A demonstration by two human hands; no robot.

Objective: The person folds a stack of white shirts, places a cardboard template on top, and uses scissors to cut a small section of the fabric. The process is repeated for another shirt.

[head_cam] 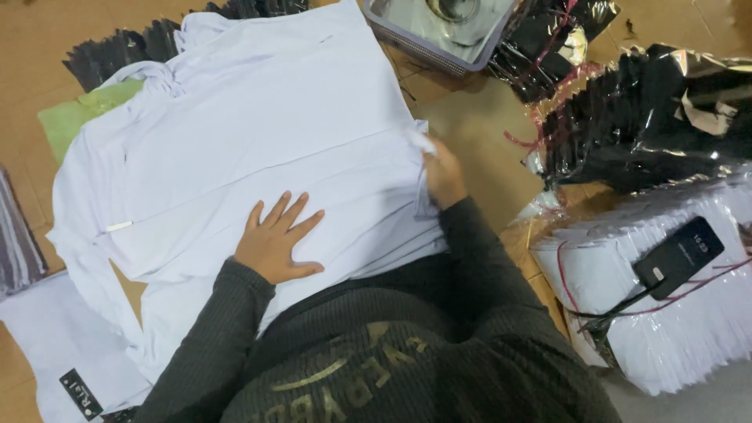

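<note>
Folding looks underway: the left hand [274,239] lies flat, fingers spread, on the white garment [251,149]; the right hand [441,176] pinches its right edge. Next, that edge likely needs carrying leftward.

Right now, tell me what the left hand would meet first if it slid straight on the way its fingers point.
The left hand lies flat on the white garment, fingers pointing up and right. Sliding on, it would cross more white cloth first, probably reaching the raised fold by the right hand; depth there is unclear.
</note>
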